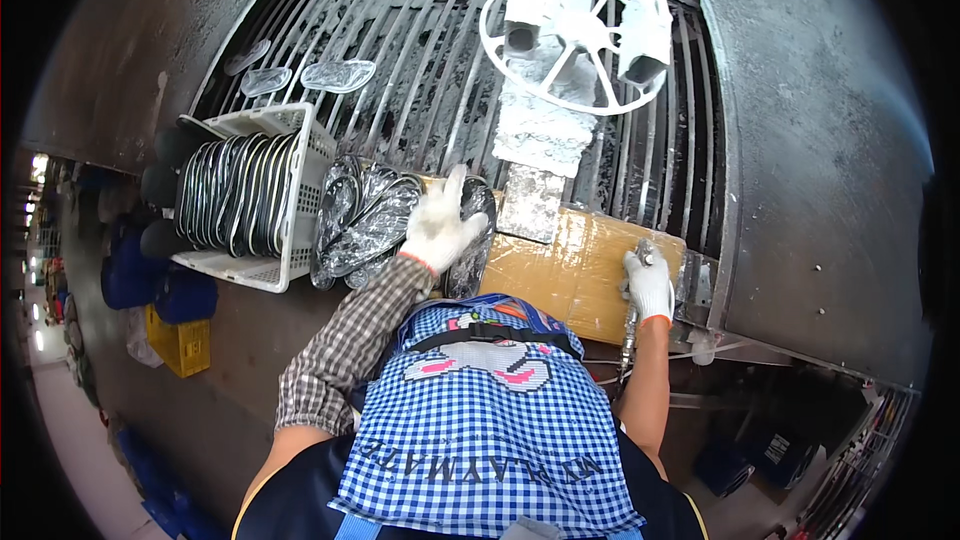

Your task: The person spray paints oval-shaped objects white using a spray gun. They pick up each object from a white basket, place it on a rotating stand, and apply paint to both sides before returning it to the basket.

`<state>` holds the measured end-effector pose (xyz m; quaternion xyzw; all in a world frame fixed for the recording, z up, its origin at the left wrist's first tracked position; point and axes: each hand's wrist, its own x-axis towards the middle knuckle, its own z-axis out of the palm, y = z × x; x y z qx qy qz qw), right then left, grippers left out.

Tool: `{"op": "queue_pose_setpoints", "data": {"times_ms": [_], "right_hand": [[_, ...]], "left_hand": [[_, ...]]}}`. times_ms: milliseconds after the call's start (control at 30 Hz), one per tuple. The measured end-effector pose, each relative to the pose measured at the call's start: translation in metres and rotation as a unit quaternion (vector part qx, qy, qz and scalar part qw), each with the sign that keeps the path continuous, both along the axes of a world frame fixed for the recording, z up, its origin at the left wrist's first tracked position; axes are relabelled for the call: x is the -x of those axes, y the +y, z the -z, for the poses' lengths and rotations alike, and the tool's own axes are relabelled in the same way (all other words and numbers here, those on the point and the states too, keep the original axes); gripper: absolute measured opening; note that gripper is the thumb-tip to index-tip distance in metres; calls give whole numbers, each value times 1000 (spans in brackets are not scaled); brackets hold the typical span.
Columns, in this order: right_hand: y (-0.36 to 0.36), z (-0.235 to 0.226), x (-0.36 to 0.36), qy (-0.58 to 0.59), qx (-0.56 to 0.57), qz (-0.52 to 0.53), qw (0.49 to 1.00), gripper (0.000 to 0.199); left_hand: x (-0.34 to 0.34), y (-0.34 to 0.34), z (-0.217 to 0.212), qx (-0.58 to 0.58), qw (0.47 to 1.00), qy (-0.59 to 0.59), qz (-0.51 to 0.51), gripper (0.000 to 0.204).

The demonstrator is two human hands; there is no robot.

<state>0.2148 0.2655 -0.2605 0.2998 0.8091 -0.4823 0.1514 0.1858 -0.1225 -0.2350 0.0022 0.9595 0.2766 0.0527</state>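
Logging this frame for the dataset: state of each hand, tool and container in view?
Left gloved hand: resting on a dark shoe sole in the loose pile.
Right gloved hand: shut on a metal spray gun.
White plastic basket: on its side, full of soles.
White wheel-shaped rack: untouched, paint-coated.

Gloved left hand [440, 223] on shoe soles [368, 225]

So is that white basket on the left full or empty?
Full: the white basket is packed edge to edge with dark shoe soles standing on edge. More soles lie outside it, under the left hand.
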Motion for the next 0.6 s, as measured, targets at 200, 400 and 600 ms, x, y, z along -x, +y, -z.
{"op": "queue_pose_setpoints", "data": {"times_ms": [200,400,600], "right_hand": [[-1,4,-2,33,-11,4,999,53],[22,61,-7,101,-86,-41,990,53],[1,15,-6,65,-79,-17,995,54]], "left_hand": [[64,-10,29,7,995,-38,95,46],[74,-9,-104,-132,965,-156,166,63],[79,-5,-229,-427,895,-116,59,56]]}}
